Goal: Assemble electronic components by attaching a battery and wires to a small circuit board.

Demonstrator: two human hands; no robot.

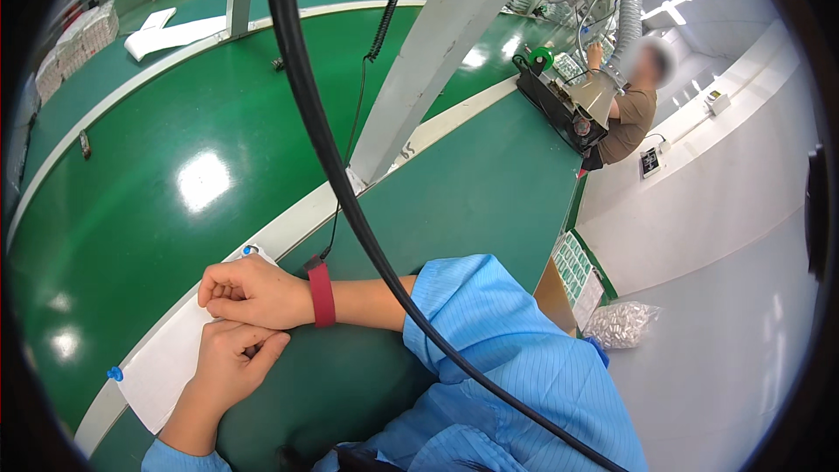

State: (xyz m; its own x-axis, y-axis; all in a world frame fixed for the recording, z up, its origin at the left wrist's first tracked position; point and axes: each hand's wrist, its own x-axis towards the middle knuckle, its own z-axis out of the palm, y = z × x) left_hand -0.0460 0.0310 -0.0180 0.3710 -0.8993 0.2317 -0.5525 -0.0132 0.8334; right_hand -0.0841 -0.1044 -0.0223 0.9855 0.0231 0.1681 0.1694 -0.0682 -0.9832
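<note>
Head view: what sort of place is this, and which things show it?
Probably a factory assembly line: a long glossy green strip, likely a conveyor, a corded red wrist strap, and a flexible duct beside a co-worker.

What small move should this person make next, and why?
Probably ease the right hand up off the left hand, gently. The two touch, fingers curled with nothing visible in them, and partly cover the white sheet, so parting them would likely free both. Gently, because a cord runs from the red wrist strap.
</note>
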